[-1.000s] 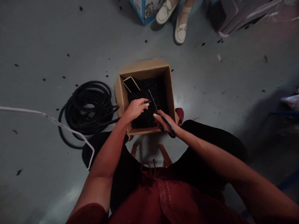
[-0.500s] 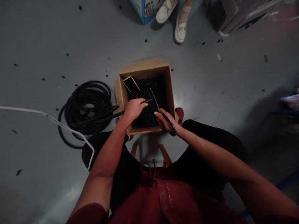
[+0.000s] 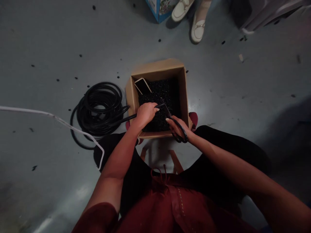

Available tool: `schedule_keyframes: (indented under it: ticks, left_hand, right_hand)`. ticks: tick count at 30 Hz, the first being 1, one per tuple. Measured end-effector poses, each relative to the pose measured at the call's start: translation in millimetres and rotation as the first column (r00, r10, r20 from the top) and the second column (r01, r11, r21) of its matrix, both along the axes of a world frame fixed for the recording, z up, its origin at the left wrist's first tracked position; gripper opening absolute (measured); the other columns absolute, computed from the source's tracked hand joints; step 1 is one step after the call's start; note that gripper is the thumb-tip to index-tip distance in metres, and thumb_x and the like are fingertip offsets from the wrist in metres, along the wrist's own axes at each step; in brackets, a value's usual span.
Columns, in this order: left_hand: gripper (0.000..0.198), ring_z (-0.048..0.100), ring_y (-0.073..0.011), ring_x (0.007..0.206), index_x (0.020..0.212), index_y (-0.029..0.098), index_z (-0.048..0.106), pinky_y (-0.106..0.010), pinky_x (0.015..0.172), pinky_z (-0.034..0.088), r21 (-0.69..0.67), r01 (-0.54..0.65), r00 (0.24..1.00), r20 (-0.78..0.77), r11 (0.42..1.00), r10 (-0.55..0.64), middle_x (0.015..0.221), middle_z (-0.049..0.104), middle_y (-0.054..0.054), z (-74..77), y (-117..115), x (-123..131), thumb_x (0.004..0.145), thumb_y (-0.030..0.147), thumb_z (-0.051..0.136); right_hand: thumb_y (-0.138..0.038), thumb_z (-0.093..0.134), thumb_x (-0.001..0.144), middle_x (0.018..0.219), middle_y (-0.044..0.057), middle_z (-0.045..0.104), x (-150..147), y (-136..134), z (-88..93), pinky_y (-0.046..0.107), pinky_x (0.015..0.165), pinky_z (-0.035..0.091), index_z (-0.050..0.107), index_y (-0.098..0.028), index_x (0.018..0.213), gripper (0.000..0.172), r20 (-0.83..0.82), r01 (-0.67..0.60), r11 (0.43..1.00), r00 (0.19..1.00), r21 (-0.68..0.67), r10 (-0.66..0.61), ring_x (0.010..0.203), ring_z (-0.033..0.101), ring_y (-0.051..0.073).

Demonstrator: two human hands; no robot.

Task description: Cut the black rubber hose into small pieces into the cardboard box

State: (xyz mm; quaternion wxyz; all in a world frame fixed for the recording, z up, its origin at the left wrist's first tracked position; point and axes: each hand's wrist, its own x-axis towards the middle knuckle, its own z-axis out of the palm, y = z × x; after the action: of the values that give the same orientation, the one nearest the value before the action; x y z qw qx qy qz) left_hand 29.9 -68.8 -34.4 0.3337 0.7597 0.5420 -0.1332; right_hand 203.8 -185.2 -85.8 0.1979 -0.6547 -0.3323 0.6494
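Observation:
Over a cardboard box (image 3: 157,70), my left hand (image 3: 146,114) is closed around a black hose (image 3: 130,118), whose short end sticks out past the fingers. My right hand (image 3: 177,125) grips black-handled scissors (image 3: 183,138), with the blades at the hose's end. Many small black pieces (image 3: 159,89) fill the box below both hands. A phone-like flat object (image 3: 143,86) with a light edge leans in the box's far left corner. Left of the box, the rest of the hose lies in a coil (image 3: 97,106) on the floor.
A white cable or rod (image 3: 65,122) crosses from the left toward my left knee. Another person's feet in white shoes (image 3: 198,31) are beyond the box, beside a blue carton (image 3: 159,11). Grey plastic furniture (image 3: 264,13) stands at the upper right. Small black bits dot the floor.
The view has shifted, so the box, coil and hands appear farther right. The scissor blades have come together more around the hose's end. Both hands keep their holds.

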Motion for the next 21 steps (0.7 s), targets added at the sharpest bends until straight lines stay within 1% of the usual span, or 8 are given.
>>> schedule_keyframes:
  ticks: [4,7,9,11,13,15,18,21]
  left_hand:
    - [0.033,0.068,-0.0292,0.123,0.126,0.017,0.075,-0.036,0.102,0.048,0.002,-0.008,0.999,0.043,1.0,0.008,0.129,0.076,-0.013,0.0,-0.9,-0.6,0.104,0.026,0.053]
    - [0.034,0.068,-0.0284,0.123,0.126,0.016,0.075,-0.036,0.101,0.048,0.03,-0.052,0.994,0.093,0.998,0.049,0.13,0.075,-0.014,1.4,0.6,-1.9,0.106,0.026,0.05]
    - [0.034,0.069,-0.0275,0.118,0.122,0.015,0.075,-0.036,0.099,0.048,0.048,-0.098,0.987,0.135,0.994,0.09,0.125,0.076,-0.014,2.5,2.5,-2.9,0.106,0.027,0.047]
    - [0.035,0.07,-0.0261,0.108,0.117,0.014,0.076,-0.035,0.094,0.049,0.048,-0.152,0.972,0.19,0.987,0.141,0.114,0.078,-0.013,2.7,4.8,-3.7,0.106,0.027,0.046]
    - [0.035,0.07,-0.0238,0.098,0.116,0.015,0.077,-0.033,0.089,0.049,0.028,-0.214,0.945,0.258,0.976,0.2,0.103,0.078,-0.01,1.7,6.9,-4.2,0.105,0.028,0.046]
    - [0.033,0.069,-0.0218,0.091,0.118,0.016,0.076,-0.031,0.084,0.048,-0.002,-0.275,0.91,0.322,0.961,0.261,0.096,0.077,-0.008,-0.1,8.6,-4.4,0.103,0.028,0.049]
    - [0.033,0.066,-0.0195,0.084,0.119,0.015,0.076,-0.029,0.078,0.046,-0.053,-0.328,0.866,0.382,0.943,0.322,0.087,0.074,-0.006,-3.4,10.2,-4.5,0.1,0.028,0.052]
    - [0.032,0.061,-0.0167,0.075,0.113,0.015,0.077,-0.027,0.07,0.043,-0.11,-0.346,0.827,0.433,0.932,0.358,0.079,0.069,-0.003,-6.1,11.0,-5.0,0.098,0.029,0.052]
  right_hand:
    - [-0.074,0.06,0.088,0.059,-0.006,0.053,-3.3,1.6,5.9,0.023,0.036,0.04,0.047,-0.025,0.091,0.051,-0.099,0.109,0.99,0.988,-0.095,-0.119,0.041,0.048,0.011]
    - [-0.075,0.058,0.09,0.062,-0.004,0.058,-4.2,4.2,11.1,0.024,0.039,0.044,0.05,-0.024,0.097,0.053,-0.152,0.154,0.983,0.974,-0.097,-0.167,0.043,0.053,0.012]
    - [-0.076,0.058,0.09,0.066,-0.002,0.063,-3.8,5.4,13.7,0.024,0.042,0.047,0.053,-0.024,0.102,0.055,-0.166,0.15,0.986,0.973,-0.071,-0.16,0.047,0.056,0.013]
    - [-0.077,0.059,0.089,0.071,0.0,0.065,-2.8,6.1,14.9,0.025,0.044,0.048,0.055,-0.024,0.106,0.057,-0.16,0.127,0.991,0.978,-0.045,-0.132,0.052,0.059,0.014]
    - [-0.078,0.059,0.088,0.073,0.001,0.065,-1.5,6.7,14.7,0.025,0.046,0.049,0.057,-0.023,0.105,0.057,-0.134,0.101,0.995,0.986,-0.024,-0.104,0.057,0.061,0.015]
    - [-0.077,0.059,0.088,0.076,0.002,0.066,-0.2,7.6,13.5,0.026,0.05,0.05,0.058,-0.023,0.101,0.055,-0.107,0.073,0.997,0.992,0.005,-0.072,0.062,0.062,0.016]
    - [-0.072,0.061,0.09,0.082,0.003,0.068,1.8,9.1,12.1,0.028,0.06,0.053,0.06,-0.022,0.102,0.051,-0.084,0.036,0.997,0.996,0.075,-0.03,0.07,0.065,0.016]
    - [-0.07,0.061,0.091,0.095,0.005,0.071,3.8,10.2,12.8,0.032,0.074,0.057,0.061,-0.022,0.111,0.051,-0.101,0.025,0.989,0.995,0.149,-0.01,0.081,0.069,0.018]
